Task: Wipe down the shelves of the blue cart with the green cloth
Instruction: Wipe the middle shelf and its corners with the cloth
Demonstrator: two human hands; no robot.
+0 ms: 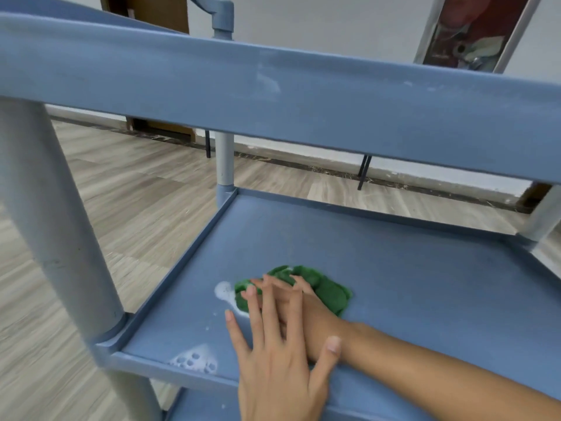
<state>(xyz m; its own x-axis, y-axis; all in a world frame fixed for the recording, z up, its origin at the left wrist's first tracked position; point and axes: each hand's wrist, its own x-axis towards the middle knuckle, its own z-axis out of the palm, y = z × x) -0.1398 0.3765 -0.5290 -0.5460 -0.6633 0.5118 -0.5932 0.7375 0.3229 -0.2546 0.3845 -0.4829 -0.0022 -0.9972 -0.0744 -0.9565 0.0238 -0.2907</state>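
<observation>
The blue cart's middle shelf (409, 284) lies below me, under the thick rim of the top shelf (273, 95). A crumpled green cloth (328, 290) sits on the shelf's left half. My right hand (315, 323) reaches in from the right and presses flat on the cloth. My left hand (279, 360) comes from below and lies on top of the right hand, its fingers straight and spread and its fingertips touching the cloth's left edge. It hides most of the right hand.
White foam (224, 291) sits just left of the cloth, and a second foam patch (195, 360) lies at the shelf's front lip. A grey-blue post (45, 208) stands at the front left corner. Wood floor and a white wall lie beyond.
</observation>
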